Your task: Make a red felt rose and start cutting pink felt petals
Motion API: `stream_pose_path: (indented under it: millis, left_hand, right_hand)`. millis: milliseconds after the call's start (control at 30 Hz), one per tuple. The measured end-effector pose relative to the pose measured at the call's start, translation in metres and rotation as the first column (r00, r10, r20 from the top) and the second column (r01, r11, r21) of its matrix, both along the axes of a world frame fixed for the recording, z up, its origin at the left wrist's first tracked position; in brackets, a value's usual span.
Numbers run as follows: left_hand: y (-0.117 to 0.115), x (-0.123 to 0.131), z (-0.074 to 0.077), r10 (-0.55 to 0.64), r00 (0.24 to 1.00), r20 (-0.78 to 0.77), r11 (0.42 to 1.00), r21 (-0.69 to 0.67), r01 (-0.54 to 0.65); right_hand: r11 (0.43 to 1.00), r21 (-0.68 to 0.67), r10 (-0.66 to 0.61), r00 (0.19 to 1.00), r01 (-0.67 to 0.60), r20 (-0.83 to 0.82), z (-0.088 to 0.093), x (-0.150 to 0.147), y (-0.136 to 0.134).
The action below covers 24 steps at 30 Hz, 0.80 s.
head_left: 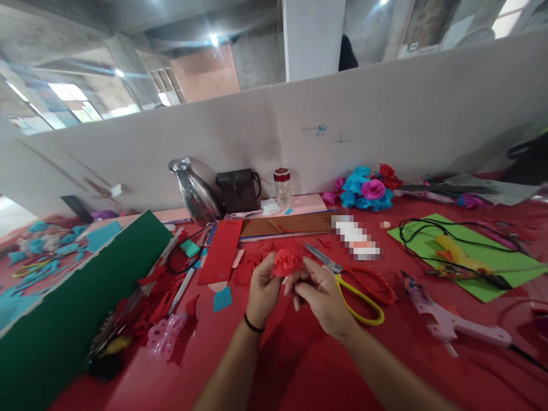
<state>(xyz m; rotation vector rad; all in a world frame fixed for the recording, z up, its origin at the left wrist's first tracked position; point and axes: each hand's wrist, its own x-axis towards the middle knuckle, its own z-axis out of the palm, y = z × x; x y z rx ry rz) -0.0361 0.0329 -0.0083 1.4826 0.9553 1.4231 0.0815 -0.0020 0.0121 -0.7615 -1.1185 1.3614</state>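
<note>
A red paper flower (286,262) with ruffled petals is held up over the red table, between both hands. My left hand (262,292), with a black band at its wrist, pinches the flower from the left side. Against the flower's lower right edge, the curled fingers of my right hand (319,294) are closed on it; their tips partly hide its base. Scissors (362,299) with red and yellow handles lie just beyond my right hand. Red paper scraps (246,269) and a blue paper piece (222,299) lie beyond and left of my left hand.
At right are a pink glue gun (462,328) and a yellow glue gun (460,257) with cords on green paper. A green panel (81,291) stands at left. Behind are a steel flask (197,194), a glass jar (282,188) and a flower bunch (366,189).
</note>
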Motion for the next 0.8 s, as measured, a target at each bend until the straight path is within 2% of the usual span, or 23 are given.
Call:
stream_pose_path:
  millis: [167, 300, 467, 633, 800]
  left_hand:
    - [-0.002, 0.003, 0.001, -0.007, 0.987, 0.162, 0.994, -0.103, 0.024]
    - [-0.003, 0.005, 0.000, -0.034, 0.967, 0.252, 0.972, -0.218, 0.091]
    - [-0.001, 0.008, -0.001, 0.021, 0.891, 0.453, 0.944, -0.302, 0.131]
    - [0.001, 0.011, 0.002, 0.017, 0.754, 0.657, 0.879, -0.370, 0.302]
    - [0.000, 0.013, 0.002, 0.020, 0.714, 0.700, 0.793, -0.446, 0.415]
  right_hand:
    - [0.997, -0.069, 0.019, 1.000, -0.020, -0.021, -0.001, 0.000, 0.001]
    - [0.995, -0.096, 0.013, 1.000, -0.016, -0.028, -0.002, -0.001, 0.002]
    - [0.990, -0.128, -0.067, 0.996, 0.061, -0.050, -0.004, -0.001, 0.003]
    - [0.971, -0.099, -0.221, 0.975, 0.217, -0.032, -0.005, 0.001, 0.007]
    - [0.954, -0.074, -0.290, 0.957, 0.289, 0.001, -0.009, 0.002, 0.010]
